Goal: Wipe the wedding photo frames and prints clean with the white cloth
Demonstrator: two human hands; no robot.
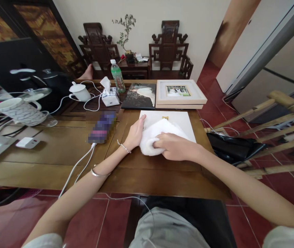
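A white flat panel (pixel 184 119) lies on the wooden table in front of me, with a small gold bow-shaped piece (pixel 165 117) near its middle. My right hand (pixel 174 146) is closed on a bunched white fluffy cloth (pixel 149 146), which rests over the panel's near part and hides it. Along the panel's left edge, my left hand (pixel 136 132) is held with its fingers stretched out, touching the edge beside the cloth. Its far fingers are partly hidden.
Behind the panel lie a dark photo panel (pixel 139 96) and stacked light frames (pixel 201 96). Further left are a green-labelled bottle (pixel 117 76), a tissue box (pixel 111 98), a phone (pixel 102 127) on a white cable, and cups (pixel 20 112). A bamboo chair (pixel 268 120) stands right.
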